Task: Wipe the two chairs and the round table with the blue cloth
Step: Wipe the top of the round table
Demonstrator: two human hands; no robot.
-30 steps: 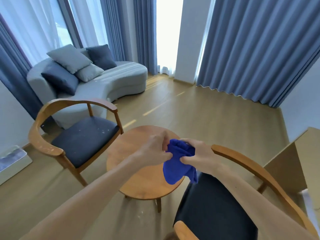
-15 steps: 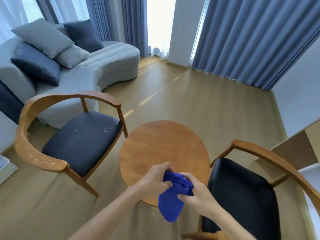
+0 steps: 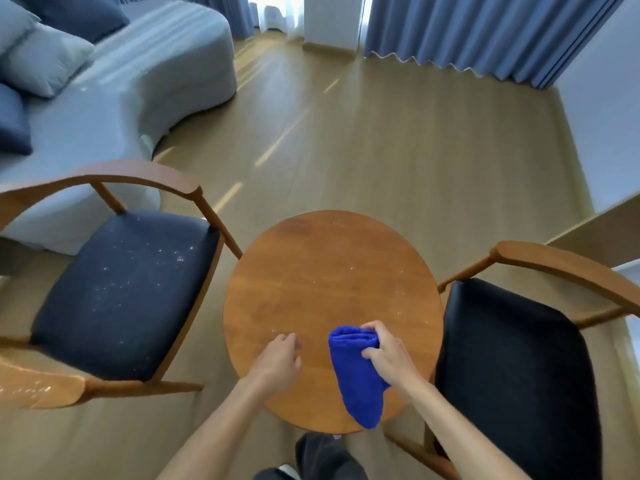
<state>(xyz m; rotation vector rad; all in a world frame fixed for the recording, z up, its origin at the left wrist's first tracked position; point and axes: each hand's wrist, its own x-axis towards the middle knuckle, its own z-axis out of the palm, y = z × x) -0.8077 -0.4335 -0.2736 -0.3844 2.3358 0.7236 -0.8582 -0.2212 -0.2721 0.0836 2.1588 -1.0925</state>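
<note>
Person is standing at near edge of the round table (image 3: 322, 289), both forearms reaching in from below. Right hand (image 3: 389, 355) is gripping the blue cloth (image 3: 356, 372) w/ fingers curled tight round its folded upper end; rest of cloth is hanging down over near-right part of the tabletop, its lower tip reaching near the table's near rim. Can't tell if cloth is touching the wood. Left hand (image 3: 278, 362) is hovering over near-left part of table, fingers loosely bent, holding nothing, a clear gap betw. it and the cloth. Tabletop is showing pale specks & smudges, mostly toward right side. Left chair (image 3: 128, 292) is sitting just beside table, its dark seat cushion dotted w/ white crumbs. Right chair (image 3: 512, 355) is sitting close on the other side, seat dark & glossy. Grey sofa (image 3: 145, 81) w/ cushions is sitting far left; blue curtains (image 3: 467, 26) are hanging far right.
</note>
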